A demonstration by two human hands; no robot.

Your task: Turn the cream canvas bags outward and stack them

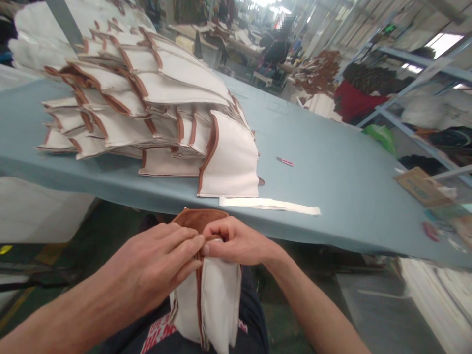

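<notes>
Head view, both hands at lower centre of frame, working on one sewn piece [221,300] of white cloth with brown edging. Piece hangs below the hands, in front of dark clothing [252,314] with red lettering; its brown inner face shows at the top, near the front edge of the tabletop [342,167]. A brown-edged seam runs down its middle.

Right hand [238,238]: thumb and forefinger pinching the piece at its upper edge, beside the seam; remaining fingers curled. Left hand [171,250]: fingers close together, extended across the upper part of the piece, tips near the right thumb. Left thumb hidden; cannot tell whether this hand pinches.

Tabletop is blue-grey and crosses the frame. Upper left: large, uneven stack [165,78] of similar white pieces with brown edges. One further piece [230,157] leans upright against the stack's right front, centre of frame. Just below it, a white strip [271,205] lies along the front edge. Right of centre, well apart from the strip: small snips [285,161] with pink handle. Right side of frame: cardboard box [422,187]. Upper right: metal rack [398,130] with piled materials. Background, top centre-right: another person [275,54] in dark clothes, blurred.
</notes>
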